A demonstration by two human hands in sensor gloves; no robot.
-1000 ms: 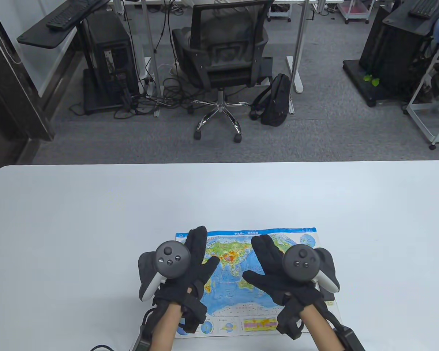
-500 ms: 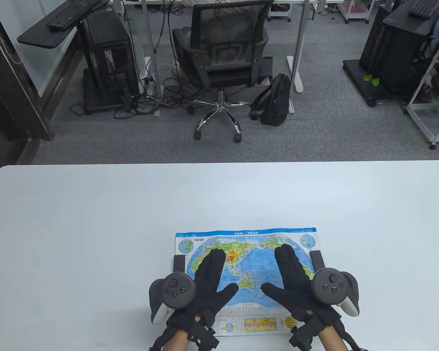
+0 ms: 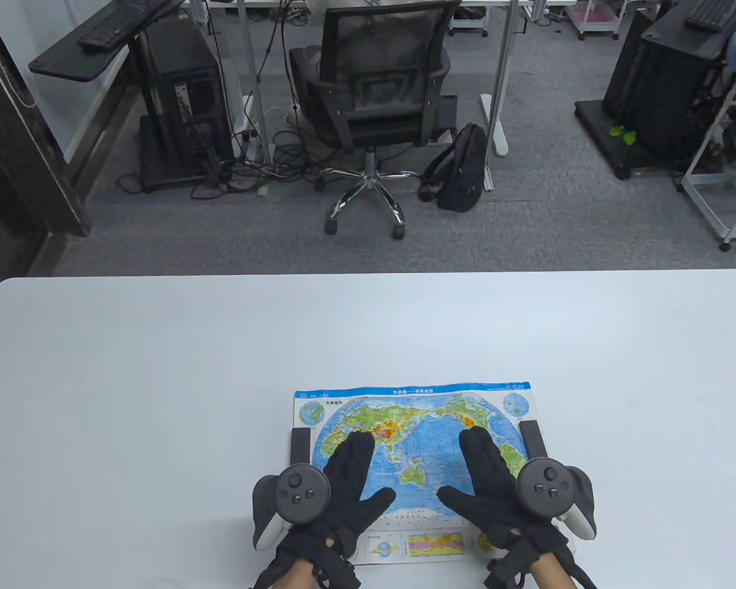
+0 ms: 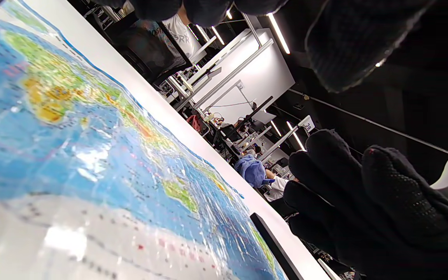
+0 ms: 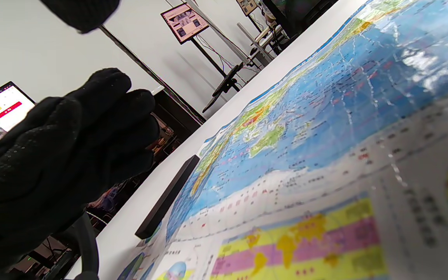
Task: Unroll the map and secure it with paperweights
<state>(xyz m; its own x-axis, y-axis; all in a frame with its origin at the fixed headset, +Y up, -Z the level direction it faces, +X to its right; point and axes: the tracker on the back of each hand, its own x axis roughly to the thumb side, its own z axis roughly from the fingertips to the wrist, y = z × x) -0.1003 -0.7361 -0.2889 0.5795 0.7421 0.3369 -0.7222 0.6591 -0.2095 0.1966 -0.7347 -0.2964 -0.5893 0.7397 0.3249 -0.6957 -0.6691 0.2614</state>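
On the white table (image 3: 159,368), near its front edge: one glossy, coloured world map sheet (image 3: 414,423), unrolled and lying flat. 
Left margin: black rectangular bar paperweight (image 3: 300,445), set on the map's edge, its near end hidden behind the left tracker. 
Right margin: matching black bar paperweight (image 3: 532,438), likewise on the edge. 
Left hand, black sensor glove (image 3: 343,485): fingers extended and together, thumb spread wide, over the map's lower left; holds nothing. 
Right hand, black sensor glove (image 3: 487,481): same pose over the lower right; holds nothing. 
Contact between palms and map: cannot tell.
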